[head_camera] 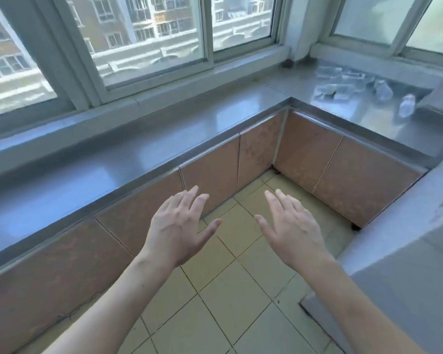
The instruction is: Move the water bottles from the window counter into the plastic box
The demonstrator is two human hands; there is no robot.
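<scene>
Several clear plastic water bottles [353, 84] lie in a loose, blurred cluster on the steel window counter [164, 146] at the far right, with one bottle [406, 105] apart from the rest. My left hand [182, 226] and my right hand [292, 226] hover side by side over the floor, backs up, fingers straight and spread, holding nothing. Both hands are well short of the bottles. No plastic box is in view.
The L-shaped counter runs under large windows [149, 39] and turns a corner at the right. Brown tiled panels [210, 182] front it. A grey surface [407, 238] rises at my right. Beige floor tiles [230, 290] lie below my arms.
</scene>
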